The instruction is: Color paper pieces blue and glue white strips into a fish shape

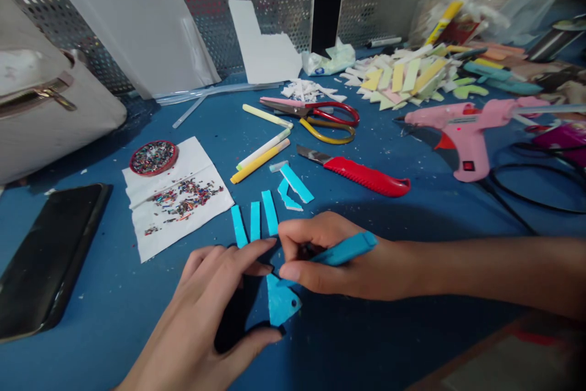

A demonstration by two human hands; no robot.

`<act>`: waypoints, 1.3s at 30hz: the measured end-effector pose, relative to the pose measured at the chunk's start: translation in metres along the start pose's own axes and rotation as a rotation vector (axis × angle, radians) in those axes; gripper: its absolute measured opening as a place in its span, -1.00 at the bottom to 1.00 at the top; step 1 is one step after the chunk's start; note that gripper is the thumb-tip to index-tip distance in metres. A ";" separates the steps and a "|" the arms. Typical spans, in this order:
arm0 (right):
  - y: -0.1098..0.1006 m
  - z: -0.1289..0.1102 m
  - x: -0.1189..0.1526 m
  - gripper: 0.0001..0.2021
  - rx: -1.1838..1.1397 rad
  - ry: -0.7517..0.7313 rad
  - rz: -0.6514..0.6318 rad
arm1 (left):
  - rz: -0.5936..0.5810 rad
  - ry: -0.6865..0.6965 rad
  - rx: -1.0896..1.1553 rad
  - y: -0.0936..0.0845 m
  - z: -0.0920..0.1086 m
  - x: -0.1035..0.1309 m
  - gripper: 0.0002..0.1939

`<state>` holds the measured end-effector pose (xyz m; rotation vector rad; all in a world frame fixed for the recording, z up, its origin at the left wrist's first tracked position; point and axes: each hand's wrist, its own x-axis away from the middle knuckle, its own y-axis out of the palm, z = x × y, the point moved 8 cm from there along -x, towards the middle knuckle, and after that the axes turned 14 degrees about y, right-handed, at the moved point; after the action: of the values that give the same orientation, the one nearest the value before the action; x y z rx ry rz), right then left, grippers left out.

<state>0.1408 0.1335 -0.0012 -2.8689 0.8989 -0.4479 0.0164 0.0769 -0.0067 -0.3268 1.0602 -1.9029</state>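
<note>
My right hand is closed around a blue marker, whose lower end is over a small blue piece with a dark round dot. Spread around the left side of that piece is my left hand, thumb and index finger apart, the thumb near its lower edge. Three blue strips fan out just beyond the fingertips. More blue scraps lie a little farther back.
A red cutter, scissors and yellow sticks lie behind my hands. A pink glue gun is at right. Glitter paper and a phone are at left.
</note>
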 end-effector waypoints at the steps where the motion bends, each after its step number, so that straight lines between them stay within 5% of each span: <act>1: 0.000 0.000 0.000 -0.73 0.005 0.001 -0.005 | 0.000 -0.002 -0.001 0.000 0.000 0.000 -0.41; 39: 0.000 0.003 0.000 -0.69 -0.024 0.035 0.008 | 0.013 -0.001 0.013 -0.001 0.000 -0.001 -0.37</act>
<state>0.1420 0.1337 -0.0043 -2.8870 0.9268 -0.4910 0.0161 0.0779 -0.0058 -0.3129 1.0471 -1.8971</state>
